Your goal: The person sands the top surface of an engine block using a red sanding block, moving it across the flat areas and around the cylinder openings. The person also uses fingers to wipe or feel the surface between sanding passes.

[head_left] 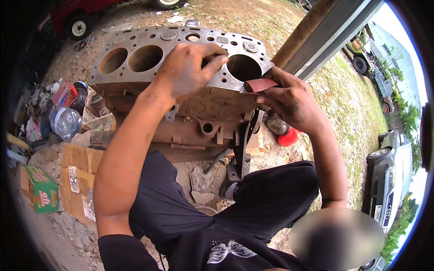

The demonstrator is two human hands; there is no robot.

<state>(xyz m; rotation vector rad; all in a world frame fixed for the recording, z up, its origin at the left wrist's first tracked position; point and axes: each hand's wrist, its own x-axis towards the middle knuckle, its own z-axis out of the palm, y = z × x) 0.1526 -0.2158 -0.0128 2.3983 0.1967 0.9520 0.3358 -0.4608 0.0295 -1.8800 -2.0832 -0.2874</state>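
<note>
In the head view, the right hand [291, 97] grasped a curled reddish sheet [261, 85], apparently abrasive paper, at the near right corner of the engine block [194, 113], beside the end bore [244, 67]. The left hand [190, 70] bent over the block's top; whether its grip was empty, I could not tell. Flat, even strokes probably suited the metal best. Lettering marked a green box [43, 192], a black shirt [190, 248] and a silver car [391, 174].

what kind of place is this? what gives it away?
Likely an outdoor vehicle repair yard, though I can't be sure. A bare engine block is out on open dirt and grass, and parked vehicles stand around, including a silver car and a red vehicle.
</note>
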